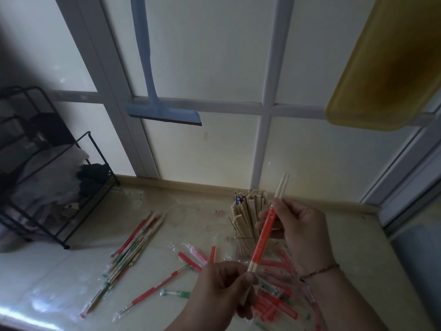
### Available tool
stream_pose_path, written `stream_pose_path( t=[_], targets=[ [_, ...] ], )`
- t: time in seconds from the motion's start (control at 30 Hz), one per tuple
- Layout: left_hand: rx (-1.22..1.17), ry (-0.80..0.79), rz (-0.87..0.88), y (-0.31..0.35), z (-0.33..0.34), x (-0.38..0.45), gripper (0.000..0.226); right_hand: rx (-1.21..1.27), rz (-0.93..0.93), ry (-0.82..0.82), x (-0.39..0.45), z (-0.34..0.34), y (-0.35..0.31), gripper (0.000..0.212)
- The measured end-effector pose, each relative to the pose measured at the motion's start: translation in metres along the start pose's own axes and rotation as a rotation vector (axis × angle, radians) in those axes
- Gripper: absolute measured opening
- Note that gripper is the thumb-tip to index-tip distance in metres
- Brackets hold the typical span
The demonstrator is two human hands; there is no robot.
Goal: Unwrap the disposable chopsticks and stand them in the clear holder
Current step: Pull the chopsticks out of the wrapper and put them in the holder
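I hold one pair of chopsticks slanted in front of me, its middle still inside a red wrapper and bare wood showing at both ends. My left hand pinches the lower end. My right hand pinches the wrapper near the upper end. Just behind them stands the clear holder, packed with several upright bare chopsticks. A pile of wrapped chopsticks lies on the counter to the left.
Several empty red and clear wrappers litter the counter under my hands. A black wire rack with cloths stands at the left. A blue squeegee and a yellow board hang on the window behind.
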State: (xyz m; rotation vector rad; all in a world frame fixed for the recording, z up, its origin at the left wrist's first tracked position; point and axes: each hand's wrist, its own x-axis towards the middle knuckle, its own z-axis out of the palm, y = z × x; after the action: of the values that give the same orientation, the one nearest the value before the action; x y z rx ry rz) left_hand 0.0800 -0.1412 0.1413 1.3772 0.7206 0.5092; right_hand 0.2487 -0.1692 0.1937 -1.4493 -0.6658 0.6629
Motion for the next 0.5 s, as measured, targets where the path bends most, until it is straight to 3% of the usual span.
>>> stream_pose_path(
  t=[0.5],
  targets=[
    [0.046,0.015,0.112,-0.002,0.002,0.010,0.025,0.055,0.025,-0.020,-0.021,0.011,0.014,0.018]
  ],
)
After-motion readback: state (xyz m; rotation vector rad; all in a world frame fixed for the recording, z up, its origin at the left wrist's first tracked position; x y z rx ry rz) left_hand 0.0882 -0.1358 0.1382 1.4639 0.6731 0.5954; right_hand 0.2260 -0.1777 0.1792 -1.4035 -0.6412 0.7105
